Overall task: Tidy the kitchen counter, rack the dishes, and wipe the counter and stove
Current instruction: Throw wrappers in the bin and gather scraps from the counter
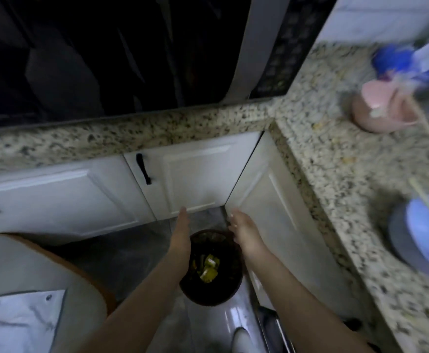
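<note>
Both my arms reach down over a round dark waste bin (212,289) on the floor in the cabinet corner. Yellow scraps lie inside it. My left hand (181,234) hangs over the bin's left rim with fingers straight and holds nothing. My right hand (244,231) hovers over the bin's far right rim, fingers loosely spread and empty. On the speckled granite counter (348,159) at the right stand a pink bowl (381,110) and a blue bowl (425,238), each with a chopstick in it.
White cabinet doors (198,179) with black handles close the corner behind the bin. A blurred blue-and-white object (407,62) lies at the counter's far right. A pale stool or seat (30,289) fills the lower left. The window above the counter is dark.
</note>
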A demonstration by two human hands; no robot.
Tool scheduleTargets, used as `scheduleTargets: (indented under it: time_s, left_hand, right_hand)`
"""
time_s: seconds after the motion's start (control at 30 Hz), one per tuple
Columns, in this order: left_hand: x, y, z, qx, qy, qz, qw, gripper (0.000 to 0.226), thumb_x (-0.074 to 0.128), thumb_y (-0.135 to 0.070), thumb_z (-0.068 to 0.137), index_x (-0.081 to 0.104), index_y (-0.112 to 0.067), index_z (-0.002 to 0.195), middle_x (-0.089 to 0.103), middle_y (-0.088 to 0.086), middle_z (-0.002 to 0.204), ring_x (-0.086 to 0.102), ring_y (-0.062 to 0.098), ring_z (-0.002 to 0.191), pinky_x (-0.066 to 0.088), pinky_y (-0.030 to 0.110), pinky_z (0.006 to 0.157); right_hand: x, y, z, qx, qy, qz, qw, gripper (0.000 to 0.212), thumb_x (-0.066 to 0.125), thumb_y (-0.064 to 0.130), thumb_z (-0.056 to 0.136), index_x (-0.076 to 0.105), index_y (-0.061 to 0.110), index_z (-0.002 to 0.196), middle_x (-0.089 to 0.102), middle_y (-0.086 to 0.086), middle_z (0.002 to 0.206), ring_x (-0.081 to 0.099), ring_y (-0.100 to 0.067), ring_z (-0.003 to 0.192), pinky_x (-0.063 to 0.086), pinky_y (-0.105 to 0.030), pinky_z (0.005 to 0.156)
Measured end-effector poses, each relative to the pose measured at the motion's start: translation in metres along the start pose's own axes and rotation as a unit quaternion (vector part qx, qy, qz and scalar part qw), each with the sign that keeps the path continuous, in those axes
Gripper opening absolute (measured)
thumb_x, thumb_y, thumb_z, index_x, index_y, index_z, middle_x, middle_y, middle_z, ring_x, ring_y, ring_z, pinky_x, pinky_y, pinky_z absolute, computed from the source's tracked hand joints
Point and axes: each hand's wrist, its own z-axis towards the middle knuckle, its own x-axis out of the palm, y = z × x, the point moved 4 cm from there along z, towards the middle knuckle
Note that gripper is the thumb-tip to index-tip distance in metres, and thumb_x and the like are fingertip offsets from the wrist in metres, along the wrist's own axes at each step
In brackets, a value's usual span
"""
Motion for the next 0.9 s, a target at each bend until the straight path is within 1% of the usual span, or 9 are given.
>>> scheduleTargets:
  time_s: [0.07, 0.17, 0.33, 0.4, 0.47, 0.63, 0.73, 0.8, 0.9]
  left_hand:
    - [0.008, -0.024, -0.032, 0.038, 0.01, 0.023, 0.999, 0.065, 0.043, -0.058, 0.091, 0.039, -0.019, 0.143, 0.036, 0.001, 0.149, 0.037, 0.022, 0.135, 0.025, 0.038, 0.114]
    - [0.024, -0.065, -0.108, 0.14, 0.056, 0.105, 0.983, 0.058, 0.043, -0.057, 0.091, 0.042, -0.026, 0.14, 0.039, -0.002, 0.147, 0.038, 0.015, 0.131, 0.025, 0.041, 0.115]
    - [0.054, -0.116, -0.195, 0.258, 0.112, 0.158, 0.947, 0.055, 0.036, -0.056, 0.094, 0.042, -0.026, 0.14, 0.04, -0.006, 0.147, 0.037, 0.013, 0.133, 0.025, 0.037, 0.115]
    - [0.073, -0.134, -0.235, 0.269, 0.142, 0.174, 0.937, 0.06, 0.03, -0.056, 0.095, 0.036, -0.024, 0.144, 0.035, -0.006, 0.15, 0.033, 0.014, 0.136, 0.022, 0.041, 0.116]
    - [0.098, -0.149, -0.275, 0.276, 0.171, 0.187, 0.927, 0.062, 0.027, -0.058, 0.095, 0.033, -0.023, 0.146, 0.032, -0.005, 0.152, 0.03, 0.016, 0.139, 0.021, 0.042, 0.116]
    - [0.177, -0.166, -0.377, 0.31, 0.255, 0.171, 0.9, 0.053, 0.029, -0.047, 0.099, 0.045, -0.016, 0.139, 0.044, -0.003, 0.143, 0.04, 0.018, 0.132, 0.029, 0.04, 0.112]
    - [0.217, -0.151, -0.438, 0.306, 0.317, 0.152, 0.885, 0.04, 0.032, -0.046, 0.098, 0.056, -0.022, 0.118, 0.056, -0.011, 0.108, 0.056, 0.008, 0.101, 0.046, 0.02, 0.082]
    - [0.239, -0.123, -0.485, 0.293, 0.368, 0.165, 0.867, 0.043, 0.032, -0.044, 0.099, 0.055, -0.016, 0.123, 0.055, -0.005, 0.116, 0.054, 0.012, 0.109, 0.041, 0.024, 0.093]
    - [0.255, -0.076, -0.542, 0.291, 0.419, 0.189, 0.839, 0.049, 0.027, -0.04, 0.101, 0.043, -0.013, 0.139, 0.044, 0.001, 0.143, 0.041, 0.02, 0.131, 0.026, 0.039, 0.109]
  right_hand:
    - [-0.006, 0.038, -0.037, -0.044, -0.014, 0.012, 0.999, 0.042, 0.037, 0.035, 0.1, 0.052, 0.007, 0.128, 0.054, -0.012, 0.134, 0.05, -0.025, 0.123, 0.037, -0.037, 0.107]
    - [-0.019, 0.101, -0.11, -0.096, -0.027, 0.054, 0.994, 0.041, 0.037, 0.036, 0.1, 0.052, 0.008, 0.126, 0.058, -0.008, 0.126, 0.056, -0.025, 0.114, 0.044, -0.028, 0.085]
    - [-0.05, 0.171, -0.203, -0.174, -0.061, 0.112, 0.977, 0.04, 0.035, 0.037, 0.101, 0.047, 0.013, 0.13, 0.057, -0.006, 0.128, 0.056, -0.018, 0.108, 0.041, -0.027, 0.086]
    - [-0.071, 0.193, -0.245, -0.194, -0.087, 0.14, 0.967, 0.042, 0.035, 0.035, 0.101, 0.045, 0.011, 0.134, 0.056, -0.006, 0.131, 0.055, -0.017, 0.106, 0.044, -0.025, 0.082]
    - [-0.099, 0.212, -0.288, -0.215, -0.116, 0.159, 0.957, 0.043, 0.034, 0.036, 0.101, 0.046, 0.011, 0.133, 0.056, -0.006, 0.133, 0.055, -0.017, 0.105, 0.043, -0.03, 0.09]
    - [-0.179, 0.232, -0.398, -0.27, -0.201, 0.206, 0.919, 0.037, 0.031, 0.041, 0.101, 0.05, 0.016, 0.122, 0.057, -0.006, 0.131, 0.058, -0.017, 0.105, 0.042, -0.036, 0.095]
    - [-0.224, 0.231, -0.46, -0.287, -0.263, 0.221, 0.894, 0.036, 0.03, 0.037, 0.102, 0.051, 0.013, 0.119, 0.055, -0.014, 0.133, 0.055, -0.027, 0.118, 0.042, -0.038, 0.095]
    - [-0.257, 0.214, -0.513, -0.309, -0.313, 0.232, 0.868, 0.039, 0.029, 0.035, 0.102, 0.05, 0.011, 0.123, 0.055, -0.013, 0.134, 0.054, -0.025, 0.116, 0.042, -0.034, 0.091]
    - [-0.291, 0.178, -0.575, -0.317, -0.359, 0.245, 0.843, 0.045, 0.03, 0.037, 0.102, 0.046, 0.007, 0.131, 0.052, -0.009, 0.136, 0.05, -0.024, 0.123, 0.037, -0.04, 0.103]
